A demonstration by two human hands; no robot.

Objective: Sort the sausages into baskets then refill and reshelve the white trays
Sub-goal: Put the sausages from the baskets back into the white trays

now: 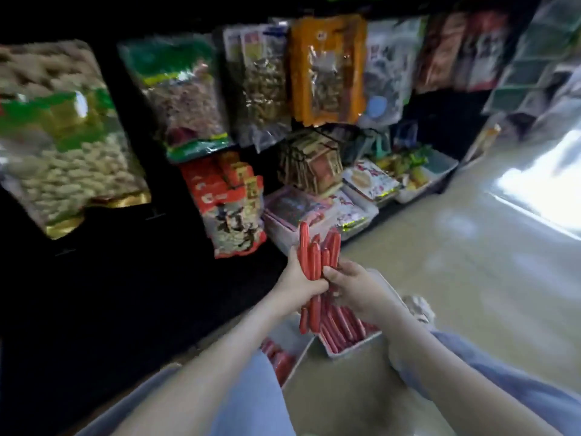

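Above white tray [356, 347], left hand [298, 280] and right hand [358, 291] grip upright sausages [314, 256].

Pale floor [440, 278], white tray [352, 347] of sausages [342, 325]

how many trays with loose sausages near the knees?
2. Right tray under the right hand; left tray by the left knee, partly hidden. Left hand and right hand grip a bundle above them. Shelf trays behind are too blurred to judge.
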